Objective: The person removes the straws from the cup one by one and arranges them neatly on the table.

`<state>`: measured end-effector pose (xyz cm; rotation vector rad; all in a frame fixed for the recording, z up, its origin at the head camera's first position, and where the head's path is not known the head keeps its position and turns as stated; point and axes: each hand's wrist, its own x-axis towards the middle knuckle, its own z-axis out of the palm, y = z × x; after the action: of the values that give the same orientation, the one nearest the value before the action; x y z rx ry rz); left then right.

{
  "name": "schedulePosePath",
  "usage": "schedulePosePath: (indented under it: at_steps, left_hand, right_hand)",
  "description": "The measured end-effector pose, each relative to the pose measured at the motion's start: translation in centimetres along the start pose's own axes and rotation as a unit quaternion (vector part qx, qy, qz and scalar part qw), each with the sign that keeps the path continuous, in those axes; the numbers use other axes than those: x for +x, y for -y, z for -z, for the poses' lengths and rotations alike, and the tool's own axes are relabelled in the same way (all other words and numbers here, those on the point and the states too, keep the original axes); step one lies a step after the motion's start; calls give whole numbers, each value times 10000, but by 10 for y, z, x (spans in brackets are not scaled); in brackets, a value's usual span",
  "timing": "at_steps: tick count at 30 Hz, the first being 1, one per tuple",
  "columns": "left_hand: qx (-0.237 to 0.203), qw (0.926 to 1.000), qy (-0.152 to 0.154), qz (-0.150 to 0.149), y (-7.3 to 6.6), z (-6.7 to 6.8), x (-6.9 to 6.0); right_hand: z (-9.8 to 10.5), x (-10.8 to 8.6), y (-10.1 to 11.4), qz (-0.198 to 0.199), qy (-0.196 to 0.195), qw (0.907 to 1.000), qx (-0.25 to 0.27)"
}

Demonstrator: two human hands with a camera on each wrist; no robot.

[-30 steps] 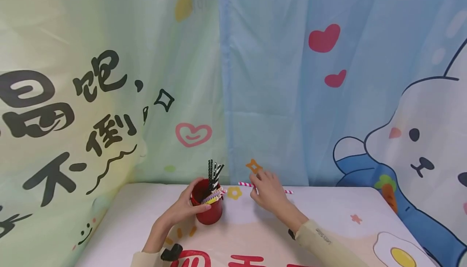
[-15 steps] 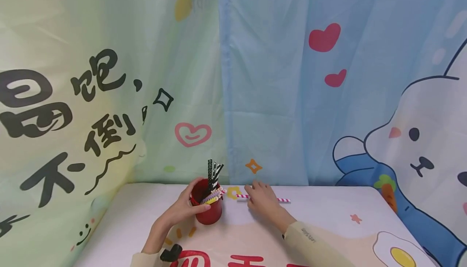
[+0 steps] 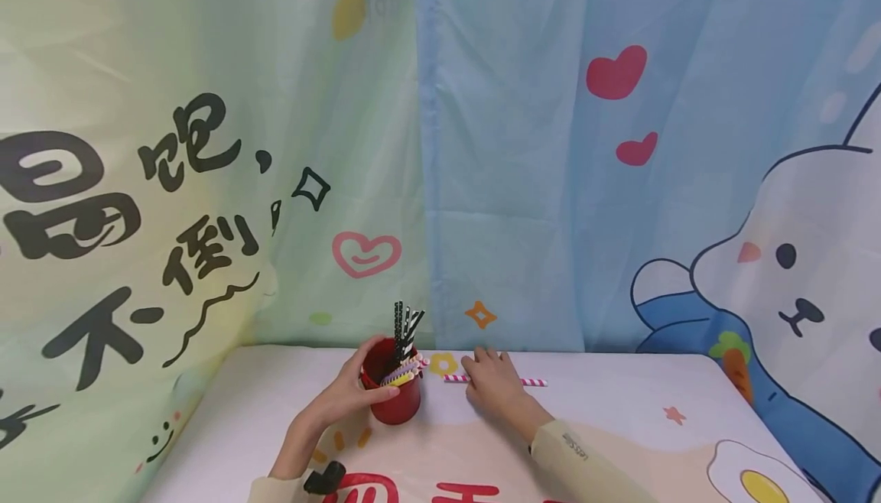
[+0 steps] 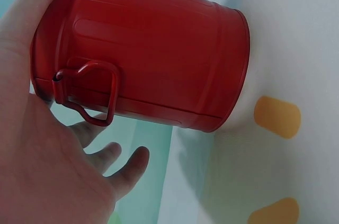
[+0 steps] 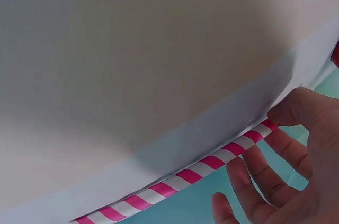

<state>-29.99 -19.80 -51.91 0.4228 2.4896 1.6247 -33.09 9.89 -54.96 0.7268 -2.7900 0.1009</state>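
A red metal pail with a small side handle stands on the table. Several black-and-white paper straws and shorter-looking pastel ones poke out of it. My left hand grips the pail near its rim, thumb at the front; the left wrist view has the other fingers spread. To the right, a pink-and-white striped straw lies crosswise on the table. My right hand is over its middle, with thumb and forefinger on either side of it.
The white table cover carries printed shapes, such as a fried egg and red lettering. A printed curtain hangs right behind the table's far edge. A black strap piece shows at the left wrist.
The striped straw has come down onto the table and slightly left, with my right hand following toward me and left. The left hand and pail stay put.
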Motion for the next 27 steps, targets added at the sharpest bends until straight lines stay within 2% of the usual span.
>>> schedulePosePath:
  at_steps: [13,23,27]
  left_hand:
    - [-66,10000,21,21,2,-1,1]
    - [-65,10000,-5,50,1,-2,1]
    - [-51,10000,-6,73,0,-2,0]
  right_hand:
    - [-1,-2,-1,-40,-92,9999,60]
    - [-1,-2,-1,-190,146,9997,100]
    - [0,-3,-1,-183,71,9997,116]
